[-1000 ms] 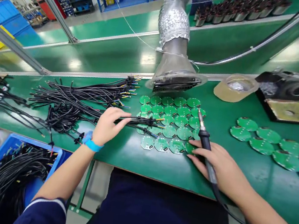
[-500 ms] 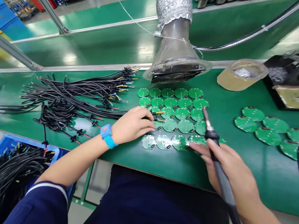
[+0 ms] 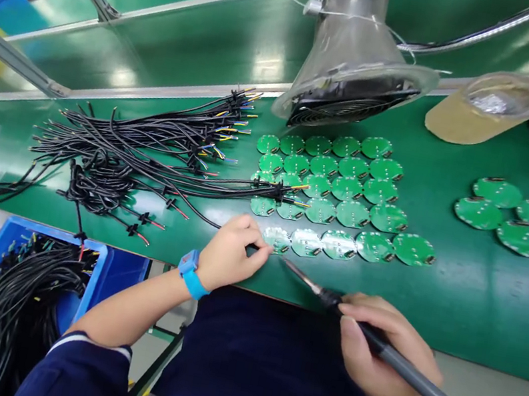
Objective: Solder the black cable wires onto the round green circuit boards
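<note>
My left hand [image 3: 233, 255], with a blue watch on the wrist, is closed in a pinch on a black cable [image 3: 201, 216] at the table's front edge. The cable's end is mostly hidden by the fingers. A round green circuit board [image 3: 276, 240] lies just beyond my fingertips, first in the front row. My right hand [image 3: 385, 353] is wrapped round the grey handle of a soldering iron [image 3: 445, 394]. Its metal tip points left, close to that board and to my left fingertips. Several more round boards [image 3: 350, 214] lie in rows behind.
Bundled black cables [image 3: 154, 132] spread over the left of the green table. A blue bin [image 3: 96, 278] of cables stands below left. A fume extraction hood [image 3: 359, 85] hangs over the back. To the right are a tan cup [image 3: 461, 116] and more round boards [image 3: 526, 238].
My left hand has come down toward the table edge, drawing one cable from the others. The iron has swung from pointing up and away to pointing left near that hand. The view has shifted.
</note>
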Demonstrator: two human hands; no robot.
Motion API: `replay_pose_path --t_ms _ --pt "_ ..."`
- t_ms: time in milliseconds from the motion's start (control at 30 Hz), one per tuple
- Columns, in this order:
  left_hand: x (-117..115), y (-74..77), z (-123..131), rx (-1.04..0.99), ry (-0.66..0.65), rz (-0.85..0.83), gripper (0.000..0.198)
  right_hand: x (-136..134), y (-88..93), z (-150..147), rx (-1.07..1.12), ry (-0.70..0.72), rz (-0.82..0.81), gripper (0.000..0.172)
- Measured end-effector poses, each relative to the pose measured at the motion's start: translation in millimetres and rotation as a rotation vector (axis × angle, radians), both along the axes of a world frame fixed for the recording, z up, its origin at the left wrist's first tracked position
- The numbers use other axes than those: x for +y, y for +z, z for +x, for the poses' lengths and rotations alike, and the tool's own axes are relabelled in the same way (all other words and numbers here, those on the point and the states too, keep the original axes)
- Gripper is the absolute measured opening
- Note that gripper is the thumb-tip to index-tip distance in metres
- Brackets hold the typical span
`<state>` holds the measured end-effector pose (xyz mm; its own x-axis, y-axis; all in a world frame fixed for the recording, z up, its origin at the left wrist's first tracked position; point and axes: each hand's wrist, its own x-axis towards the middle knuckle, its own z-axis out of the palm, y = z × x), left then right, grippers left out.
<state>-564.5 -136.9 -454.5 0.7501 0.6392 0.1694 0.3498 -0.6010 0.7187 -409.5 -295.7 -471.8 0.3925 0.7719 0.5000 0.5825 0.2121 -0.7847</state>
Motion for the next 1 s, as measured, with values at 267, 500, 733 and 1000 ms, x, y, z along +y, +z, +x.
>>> replay_pose_path --t_ms 267,500,733,1000 --pt "-1.3 -1.4 0.5 -0.018 0.002 0.039 0.015 6.2 3.7 -5.0 -0.046 -0.031 -0.059 0.019" --pt "0.5 -2.2 -0.7 -0.03 -0.007 0.045 0.011 12.2 8.8 -5.0 -0.064 0.029 -0.028 0.02" --pt "2.9 -2.2 -0.2 -0.03 -0.02 0.044 0.011 19.0 15.0 -2.6 -0.205 0.145 0.056 0.017" --pt "3.4 -3.4 -0.1 -0.024 -0.023 0.061 0.009 18.5 16.3 -3.0 -0.264 0.171 0.06 0.019"
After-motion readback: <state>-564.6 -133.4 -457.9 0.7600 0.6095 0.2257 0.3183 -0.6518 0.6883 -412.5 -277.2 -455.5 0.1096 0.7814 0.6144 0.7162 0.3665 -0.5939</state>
